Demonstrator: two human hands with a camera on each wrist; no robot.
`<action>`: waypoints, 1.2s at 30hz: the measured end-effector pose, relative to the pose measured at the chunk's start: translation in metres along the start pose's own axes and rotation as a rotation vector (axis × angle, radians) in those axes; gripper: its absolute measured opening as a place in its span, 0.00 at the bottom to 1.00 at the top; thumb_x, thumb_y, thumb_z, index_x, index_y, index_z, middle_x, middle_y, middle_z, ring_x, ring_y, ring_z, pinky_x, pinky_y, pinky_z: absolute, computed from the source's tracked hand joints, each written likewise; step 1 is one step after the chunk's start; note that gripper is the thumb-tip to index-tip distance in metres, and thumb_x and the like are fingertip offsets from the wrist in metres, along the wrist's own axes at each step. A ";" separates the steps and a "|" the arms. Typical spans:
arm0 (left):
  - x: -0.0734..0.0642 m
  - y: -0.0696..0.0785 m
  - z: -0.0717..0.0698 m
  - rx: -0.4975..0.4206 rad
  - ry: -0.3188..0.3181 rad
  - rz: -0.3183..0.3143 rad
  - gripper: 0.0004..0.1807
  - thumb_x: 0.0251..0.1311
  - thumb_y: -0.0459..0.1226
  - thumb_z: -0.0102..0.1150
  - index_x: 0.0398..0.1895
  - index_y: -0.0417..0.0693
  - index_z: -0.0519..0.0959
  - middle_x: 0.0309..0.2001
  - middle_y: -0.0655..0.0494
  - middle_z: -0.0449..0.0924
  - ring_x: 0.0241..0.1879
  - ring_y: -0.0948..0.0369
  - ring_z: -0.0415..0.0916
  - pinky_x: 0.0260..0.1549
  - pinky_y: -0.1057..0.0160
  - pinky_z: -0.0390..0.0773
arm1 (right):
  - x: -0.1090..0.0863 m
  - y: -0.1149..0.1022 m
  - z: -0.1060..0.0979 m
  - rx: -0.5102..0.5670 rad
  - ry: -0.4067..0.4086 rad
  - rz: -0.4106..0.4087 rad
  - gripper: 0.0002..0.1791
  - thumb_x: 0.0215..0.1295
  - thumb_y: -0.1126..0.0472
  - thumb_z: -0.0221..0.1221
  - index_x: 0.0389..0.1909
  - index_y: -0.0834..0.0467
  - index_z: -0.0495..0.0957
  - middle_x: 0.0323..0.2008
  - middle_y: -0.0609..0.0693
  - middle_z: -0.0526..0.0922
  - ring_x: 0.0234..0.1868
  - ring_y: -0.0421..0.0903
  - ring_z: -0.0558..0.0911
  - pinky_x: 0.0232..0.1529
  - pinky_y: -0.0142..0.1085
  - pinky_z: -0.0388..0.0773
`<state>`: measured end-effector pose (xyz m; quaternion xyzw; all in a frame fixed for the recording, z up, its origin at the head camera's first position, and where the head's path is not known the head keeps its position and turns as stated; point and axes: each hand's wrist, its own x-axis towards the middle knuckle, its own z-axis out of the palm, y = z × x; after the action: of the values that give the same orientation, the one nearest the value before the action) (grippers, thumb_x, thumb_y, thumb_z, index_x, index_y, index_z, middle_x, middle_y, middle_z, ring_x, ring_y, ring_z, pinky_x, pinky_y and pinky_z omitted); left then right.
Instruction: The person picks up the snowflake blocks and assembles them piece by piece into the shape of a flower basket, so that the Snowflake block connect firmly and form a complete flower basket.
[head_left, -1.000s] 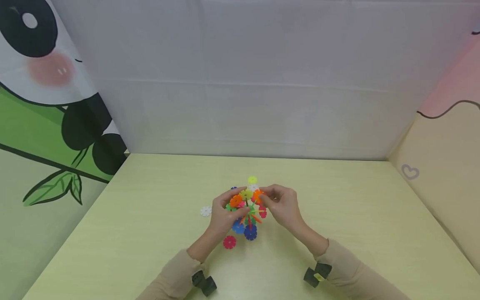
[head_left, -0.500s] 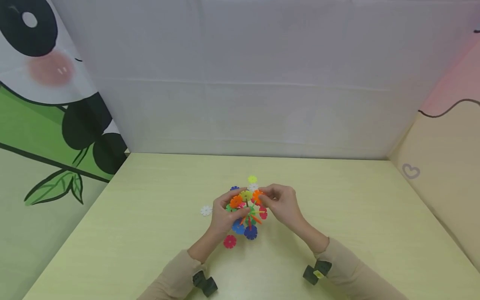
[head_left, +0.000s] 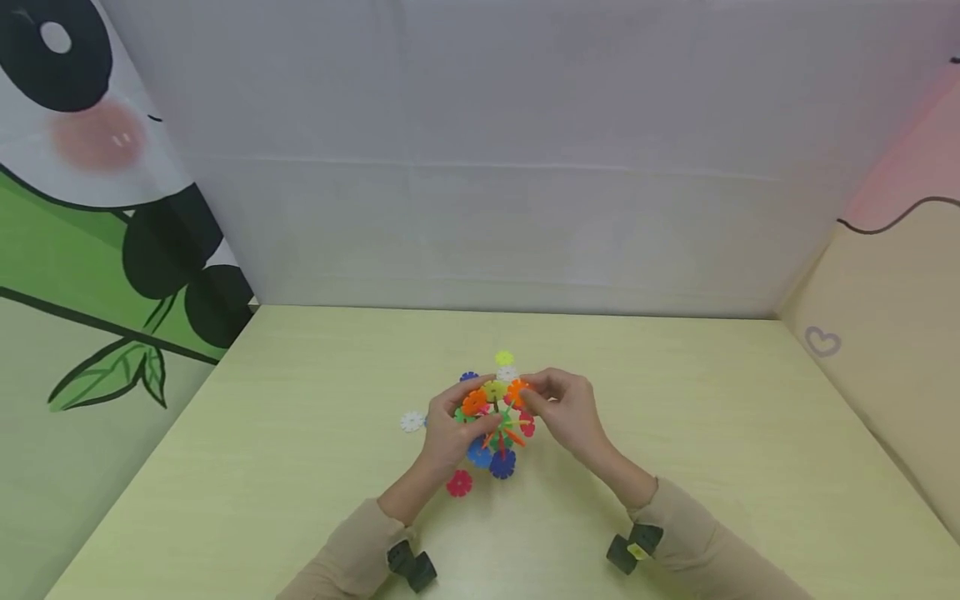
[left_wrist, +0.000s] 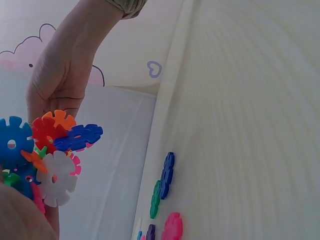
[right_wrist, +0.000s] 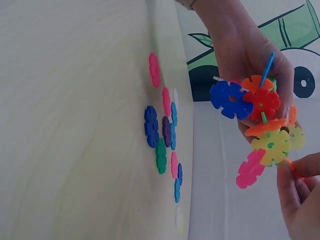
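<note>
A cluster of notched plastic snowflake discs (head_left: 495, 389) in many colours, slotted together, is held up over the table. My left hand (head_left: 448, 429) grips it from the left, thumb across the near side. On the other side my right hand (head_left: 566, 408) pinches an orange disc (head_left: 517, 391) between thumb and fingertips, against the cluster's edge. The right wrist view shows yellow (right_wrist: 271, 148), red (right_wrist: 264, 102) and blue (right_wrist: 230, 99) discs in the cluster, and only a sliver of the pinched one. A white disc (left_wrist: 57, 178) faces the left wrist camera. The inner joints are mostly hidden.
Loose discs lie on the pale table (head_left: 262, 467): a white one (head_left: 412, 422) on the left, a pinkish-red one (head_left: 460, 483) in front, a yellow one (head_left: 505, 358) behind. Several more (right_wrist: 161, 156) show in the right wrist view. A white wall (head_left: 480, 233) closes the back.
</note>
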<state>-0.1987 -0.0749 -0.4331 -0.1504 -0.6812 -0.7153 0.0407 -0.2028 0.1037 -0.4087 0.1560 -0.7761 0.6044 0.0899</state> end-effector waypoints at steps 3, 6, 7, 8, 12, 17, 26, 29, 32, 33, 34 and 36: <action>0.001 0.000 -0.001 0.000 -0.030 -0.006 0.23 0.53 0.24 0.63 0.54 0.34 0.76 0.53 0.41 0.76 0.53 0.49 0.71 0.53 0.52 0.72 | 0.001 0.000 -0.002 -0.078 -0.008 -0.073 0.07 0.58 0.74 0.62 0.38 0.68 0.82 0.26 0.54 0.83 0.25 0.49 0.83 0.27 0.39 0.82; 0.001 0.001 -0.001 -0.002 -0.048 -0.019 0.23 0.53 0.25 0.63 0.55 0.35 0.76 0.53 0.42 0.76 0.51 0.49 0.72 0.51 0.53 0.74 | 0.003 0.000 -0.006 -0.131 -0.014 -0.138 0.07 0.59 0.74 0.62 0.38 0.68 0.81 0.27 0.54 0.84 0.26 0.48 0.82 0.28 0.35 0.81; 0.001 0.002 -0.002 -0.006 -0.053 -0.022 0.23 0.54 0.25 0.63 0.55 0.35 0.76 0.53 0.42 0.76 0.51 0.49 0.72 0.51 0.53 0.75 | 0.004 0.000 -0.008 -0.142 -0.008 -0.151 0.07 0.58 0.74 0.61 0.38 0.68 0.82 0.27 0.54 0.83 0.26 0.48 0.82 0.28 0.33 0.81; 0.001 0.003 -0.002 -0.012 -0.057 -0.024 0.23 0.54 0.25 0.63 0.55 0.35 0.76 0.53 0.42 0.76 0.50 0.48 0.73 0.50 0.53 0.75 | 0.004 0.000 -0.010 -0.145 0.000 -0.157 0.07 0.58 0.75 0.61 0.38 0.68 0.82 0.27 0.54 0.83 0.26 0.49 0.82 0.28 0.33 0.81; 0.002 0.005 -0.003 -0.013 -0.053 -0.033 0.23 0.53 0.24 0.63 0.56 0.35 0.76 0.53 0.43 0.76 0.51 0.47 0.72 0.50 0.57 0.75 | 0.007 -0.001 -0.015 -0.119 -0.001 -0.140 0.08 0.59 0.75 0.60 0.39 0.68 0.82 0.26 0.53 0.83 0.26 0.54 0.81 0.27 0.32 0.80; 0.001 0.008 -0.004 -0.025 -0.072 -0.016 0.24 0.53 0.24 0.63 0.56 0.33 0.74 0.51 0.42 0.77 0.49 0.45 0.73 0.48 0.60 0.77 | 0.006 -0.002 -0.015 -0.091 -0.097 -0.147 0.09 0.61 0.74 0.60 0.42 0.70 0.81 0.28 0.56 0.83 0.27 0.55 0.82 0.26 0.35 0.81; 0.002 0.011 -0.002 -0.014 -0.048 0.004 0.23 0.53 0.24 0.63 0.55 0.34 0.75 0.50 0.43 0.78 0.48 0.48 0.74 0.48 0.58 0.77 | 0.004 -0.003 -0.011 -0.056 -0.058 -0.186 0.08 0.58 0.74 0.63 0.40 0.70 0.80 0.30 0.58 0.84 0.25 0.54 0.83 0.25 0.37 0.82; 0.002 0.014 0.001 -0.011 -0.030 0.020 0.23 0.52 0.24 0.63 0.54 0.33 0.76 0.50 0.42 0.78 0.49 0.51 0.73 0.50 0.54 0.75 | 0.005 -0.001 -0.011 -0.049 -0.052 -0.207 0.10 0.57 0.75 0.63 0.41 0.71 0.81 0.31 0.59 0.84 0.25 0.55 0.83 0.25 0.36 0.81; 0.002 0.015 0.004 -0.004 -0.007 0.041 0.23 0.51 0.23 0.63 0.53 0.32 0.76 0.50 0.41 0.79 0.50 0.52 0.73 0.52 0.50 0.73 | 0.004 0.000 -0.010 -0.051 -0.024 -0.218 0.10 0.56 0.76 0.63 0.40 0.71 0.81 0.31 0.58 0.85 0.25 0.53 0.83 0.25 0.35 0.81; 0.002 0.015 0.005 -0.005 0.002 0.044 0.23 0.51 0.23 0.63 0.53 0.32 0.77 0.50 0.41 0.79 0.50 0.52 0.73 0.53 0.50 0.72 | 0.004 0.000 -0.010 -0.049 -0.013 -0.219 0.10 0.55 0.77 0.63 0.40 0.71 0.82 0.30 0.58 0.85 0.25 0.52 0.84 0.25 0.35 0.81; 0.002 0.014 0.006 -0.005 0.011 0.047 0.22 0.51 0.22 0.63 0.53 0.32 0.77 0.50 0.41 0.79 0.51 0.52 0.72 0.53 0.50 0.71 | 0.004 0.000 -0.009 -0.049 -0.002 -0.220 0.10 0.56 0.77 0.63 0.40 0.71 0.82 0.30 0.58 0.85 0.24 0.51 0.83 0.26 0.35 0.81; 0.002 0.014 0.008 -0.009 0.025 0.047 0.22 0.50 0.22 0.63 0.53 0.32 0.77 0.50 0.40 0.78 0.51 0.51 0.72 0.54 0.48 0.70 | 0.004 0.000 -0.007 -0.049 0.016 -0.219 0.10 0.55 0.76 0.63 0.39 0.71 0.82 0.29 0.57 0.85 0.24 0.49 0.83 0.26 0.35 0.81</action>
<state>-0.1959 -0.0681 -0.4189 -0.1577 -0.6739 -0.7189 0.0653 -0.2066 0.1105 -0.4061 0.2327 -0.7681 0.5731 0.1655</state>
